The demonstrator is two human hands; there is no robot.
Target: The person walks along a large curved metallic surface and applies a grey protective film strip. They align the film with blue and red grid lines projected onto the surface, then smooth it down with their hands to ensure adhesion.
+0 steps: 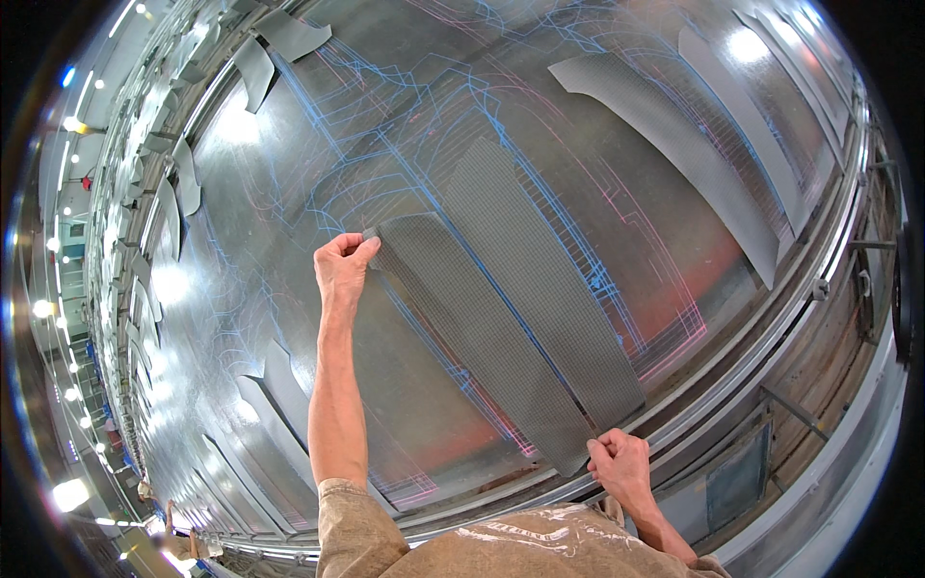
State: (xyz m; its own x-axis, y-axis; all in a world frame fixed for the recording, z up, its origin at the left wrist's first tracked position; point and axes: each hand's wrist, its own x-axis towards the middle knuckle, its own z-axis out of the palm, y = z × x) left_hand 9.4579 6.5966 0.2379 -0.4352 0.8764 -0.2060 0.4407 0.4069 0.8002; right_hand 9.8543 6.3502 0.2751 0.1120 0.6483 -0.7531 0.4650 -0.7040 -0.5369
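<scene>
Both hands pinch one long grey mesh strip (482, 337) lying flat on the shiny metal mould surface (289, 173): left hand (342, 270) grips its far corner, right hand (621, 467) grips its near end, with a second strip (544, 289) just beside.

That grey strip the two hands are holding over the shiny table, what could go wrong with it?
1. The grey mesh strip is pinched only at its two ends, by the left hand and the right hand, so its long middle might sag or wrinkle.
2. It lies right beside a second grey strip, so it could overlap that one.
3. The metal table is crossed by many blue and pink lines, so the strip might land along the wrong one.
</scene>
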